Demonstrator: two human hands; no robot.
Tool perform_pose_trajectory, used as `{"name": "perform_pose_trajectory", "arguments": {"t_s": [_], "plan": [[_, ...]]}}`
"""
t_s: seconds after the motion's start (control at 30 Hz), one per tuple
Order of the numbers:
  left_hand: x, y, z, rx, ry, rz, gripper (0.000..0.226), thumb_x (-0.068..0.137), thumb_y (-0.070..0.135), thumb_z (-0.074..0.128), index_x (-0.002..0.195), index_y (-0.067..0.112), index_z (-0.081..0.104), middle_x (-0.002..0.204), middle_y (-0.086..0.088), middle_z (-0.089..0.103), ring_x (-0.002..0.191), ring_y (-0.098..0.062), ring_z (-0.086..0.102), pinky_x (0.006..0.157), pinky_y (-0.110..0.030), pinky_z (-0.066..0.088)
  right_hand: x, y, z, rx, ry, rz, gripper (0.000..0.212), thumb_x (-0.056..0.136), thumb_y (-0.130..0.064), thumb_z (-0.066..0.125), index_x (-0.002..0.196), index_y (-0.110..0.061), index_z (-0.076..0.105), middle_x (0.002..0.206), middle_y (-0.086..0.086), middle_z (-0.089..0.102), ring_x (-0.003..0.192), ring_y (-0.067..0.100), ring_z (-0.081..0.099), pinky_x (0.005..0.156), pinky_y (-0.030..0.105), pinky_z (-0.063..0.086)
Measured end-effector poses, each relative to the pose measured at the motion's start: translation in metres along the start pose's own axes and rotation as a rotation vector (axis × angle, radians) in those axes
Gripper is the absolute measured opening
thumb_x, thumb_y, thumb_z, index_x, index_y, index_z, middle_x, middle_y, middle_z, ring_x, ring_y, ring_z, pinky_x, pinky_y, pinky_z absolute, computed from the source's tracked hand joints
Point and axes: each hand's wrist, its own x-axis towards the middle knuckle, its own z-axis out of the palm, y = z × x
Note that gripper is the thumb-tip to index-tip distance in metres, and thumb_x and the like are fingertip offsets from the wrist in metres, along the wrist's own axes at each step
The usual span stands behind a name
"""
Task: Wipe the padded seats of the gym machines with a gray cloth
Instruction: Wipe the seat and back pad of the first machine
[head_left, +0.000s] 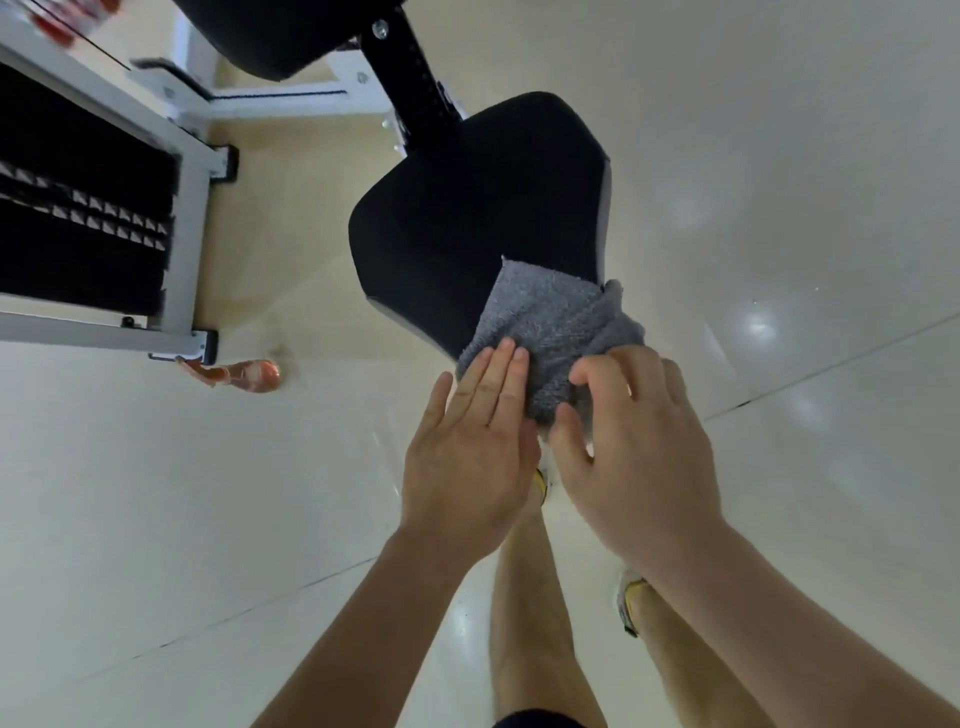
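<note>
A black padded seat (467, 208) of a gym machine stands in the middle of the view on a black post. A gray cloth (550, 322) lies draped over the seat's near corner. My left hand (467, 447) rests flat with its fingertips on the cloth's near left edge. My right hand (639, 452) is curled over the cloth's near right part, fingers and thumb pinching the fabric. A second black pad (280, 36) shows at the top.
A white-framed weight stack (88, 208) stands at the left. An orange object (249, 374) lies on the pale glossy tile floor by the frame's foot. My bare legs and shoes (631, 603) are below the hands.
</note>
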Motion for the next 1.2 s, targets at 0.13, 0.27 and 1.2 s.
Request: {"name": "perform_pose_trajectory", "arguments": {"t_s": [0.13, 0.27, 1.2], "plan": [[0.004, -0.006, -0.002, -0.110, 0.002, -0.119, 0.060, 0.099, 0.044, 0.006, 0.150, 0.016, 0.021, 0.157, 0.000, 0.023, 0.145, -0.014, 0.019, 0.118, -0.041, 0.014, 0.016, -0.014, 0.008, -0.238, -0.134, -0.068, 0.049, 0.093, -0.037, 0.038, 0.126, -0.004, 0.052, 0.129, 0.022, 0.051, 0.119, 0.035, 0.049, 0.097, 0.043, 0.046], [0.054, -0.028, 0.003, -0.147, -0.005, -0.126, 0.065, 0.095, 0.047, -0.003, 0.152, 0.017, 0.009, 0.160, 0.000, 0.012, 0.147, -0.016, 0.010, 0.118, -0.043, 0.012, 0.052, -0.024, 0.030, -0.375, -0.235, -0.160, 0.062, 0.098, -0.040, 0.023, 0.137, 0.005, 0.042, 0.145, 0.031, 0.036, 0.137, 0.040, 0.033, 0.112, 0.048, 0.031], [0.145, -0.112, 0.046, -1.436, 0.487, -0.820, 0.033, 0.098, 0.024, 0.049, 0.129, 0.015, 0.044, 0.119, 0.003, 0.063, 0.105, -0.008, 0.062, 0.078, -0.013, 0.048, 0.209, -0.110, 0.118, -0.262, -0.515, -0.586, 0.051, 0.100, -0.039, 0.012, 0.149, -0.029, 0.022, 0.161, -0.006, 0.006, 0.146, 0.008, -0.002, 0.117, 0.032, -0.001]]}}
